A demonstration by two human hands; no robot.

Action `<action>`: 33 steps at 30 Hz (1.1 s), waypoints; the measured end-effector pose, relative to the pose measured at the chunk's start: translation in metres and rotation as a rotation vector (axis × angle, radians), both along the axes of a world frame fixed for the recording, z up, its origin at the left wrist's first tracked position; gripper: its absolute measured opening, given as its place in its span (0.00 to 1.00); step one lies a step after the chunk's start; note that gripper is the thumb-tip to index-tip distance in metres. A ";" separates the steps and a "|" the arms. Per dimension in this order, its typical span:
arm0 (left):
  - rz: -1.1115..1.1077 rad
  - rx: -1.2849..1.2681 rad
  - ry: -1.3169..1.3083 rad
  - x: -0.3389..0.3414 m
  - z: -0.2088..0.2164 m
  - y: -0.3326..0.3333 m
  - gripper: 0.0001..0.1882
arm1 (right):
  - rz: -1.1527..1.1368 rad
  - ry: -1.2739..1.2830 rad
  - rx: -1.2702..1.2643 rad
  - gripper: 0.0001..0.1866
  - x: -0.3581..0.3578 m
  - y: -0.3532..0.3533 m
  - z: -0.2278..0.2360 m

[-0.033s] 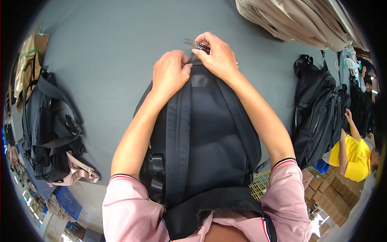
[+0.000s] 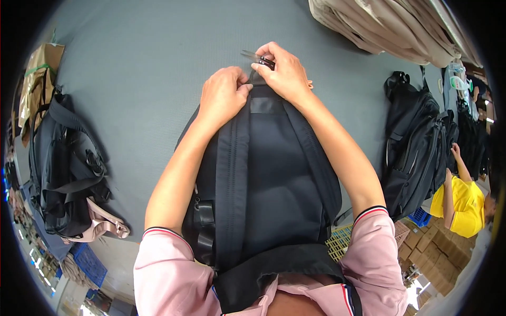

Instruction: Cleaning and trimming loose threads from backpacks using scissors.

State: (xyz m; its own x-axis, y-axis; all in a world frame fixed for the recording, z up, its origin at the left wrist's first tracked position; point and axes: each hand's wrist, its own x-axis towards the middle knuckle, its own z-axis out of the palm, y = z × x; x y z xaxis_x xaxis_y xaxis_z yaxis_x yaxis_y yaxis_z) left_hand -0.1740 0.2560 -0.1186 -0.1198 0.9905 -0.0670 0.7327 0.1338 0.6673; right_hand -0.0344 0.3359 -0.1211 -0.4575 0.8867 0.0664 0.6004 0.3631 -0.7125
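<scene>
Our black backpack (image 2: 282, 158) lies lengthwise toward us on the tabletop (image 2: 147, 68), top edge nearest our left hand (image 2: 224, 97), can't tell if that's pinching; right hand (image 2: 283, 72) has fingers wrapped round snips (image 2: 266, 63), blades pointing left.

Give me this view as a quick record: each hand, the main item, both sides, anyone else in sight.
Left hand: fingertips at the top end of the black backpack; exact grip unclear
Right hand: holding small dark-handled snips, blades pointing left
Main item: backpack on grey surface, shoulder straps facing up
Left side: black bag with loose straps
Right side: black bags; beige pile farther up
Other person: yellow top, far right
</scene>
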 end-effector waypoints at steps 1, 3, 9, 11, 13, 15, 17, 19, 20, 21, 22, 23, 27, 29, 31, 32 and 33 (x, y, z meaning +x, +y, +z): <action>0.001 -0.002 0.000 -0.005 -0.004 -0.001 0.12 | -0.019 0.026 -0.095 0.15 -0.001 0.002 -0.004; 0.012 -0.209 -0.579 -0.016 -0.011 -0.001 0.08 | -0.039 0.051 -0.190 0.15 0.001 0.004 -0.011; 0.033 -0.291 -0.830 -0.024 -0.010 0.000 0.06 | -0.003 0.217 -0.228 0.13 0.009 -0.008 0.003; 0.045 -0.330 -0.887 -0.025 -0.011 0.001 0.05 | 0.074 0.056 0.095 0.11 0.020 -0.017 0.019; 0.048 -0.341 -0.923 -0.027 -0.011 0.002 0.04 | 0.124 -0.008 0.209 0.11 0.029 -0.022 0.021; 0.054 -0.352 -0.947 -0.027 -0.008 0.001 0.04 | 0.228 -0.156 0.384 0.13 0.033 -0.025 0.024; 0.059 -0.365 -0.970 -0.027 -0.008 0.002 0.05 | 0.252 -0.161 0.420 0.13 0.030 -0.027 0.025; 0.043 -0.362 -0.942 -0.027 -0.007 0.003 0.05 | 0.276 -0.175 0.448 0.13 0.028 -0.027 0.022; 0.045 -0.361 -0.942 -0.028 -0.007 0.003 0.05 | 0.278 -0.174 0.448 0.13 0.027 -0.026 0.022; 0.037 -0.367 -0.940 -0.028 -0.007 0.003 0.05 | 0.303 -0.161 0.486 0.13 0.027 -0.025 0.022; 0.030 -0.374 -0.938 -0.028 -0.008 0.003 0.06 | 0.328 -0.148 0.521 0.13 0.027 -0.025 0.022; 0.033 -0.374 -0.939 -0.029 -0.008 0.003 0.06 | 0.330 -0.149 0.519 0.13 0.027 -0.025 0.021; -0.028 -0.358 -0.955 -0.036 -0.010 0.001 0.09 | 0.295 -0.155 0.444 0.14 0.026 -0.027 0.019; -0.048 -0.357 -0.983 -0.037 -0.010 0.002 0.09 | 0.288 -0.155 0.458 0.14 0.026 -0.028 0.019; -0.068 -0.375 -0.983 -0.038 -0.007 0.002 0.09 | 0.318 -0.139 0.542 0.15 0.025 -0.029 0.019; -0.065 -0.377 -0.985 -0.038 -0.007 0.002 0.09 | 0.321 -0.139 0.539 0.15 0.025 -0.030 0.019; -0.067 -0.371 -0.984 -0.038 -0.007 0.003 0.09 | 0.305 -0.123 0.564 0.15 0.025 -0.030 0.019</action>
State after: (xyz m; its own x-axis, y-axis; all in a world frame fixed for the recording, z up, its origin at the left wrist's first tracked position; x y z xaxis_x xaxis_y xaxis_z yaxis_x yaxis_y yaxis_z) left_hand -0.2120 0.2587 -0.1257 0.2064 0.8908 -0.4049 -0.0966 0.4303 0.8975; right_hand -0.0099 0.3058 -0.1025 -0.7168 0.5607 0.4145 0.4765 0.8279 -0.2958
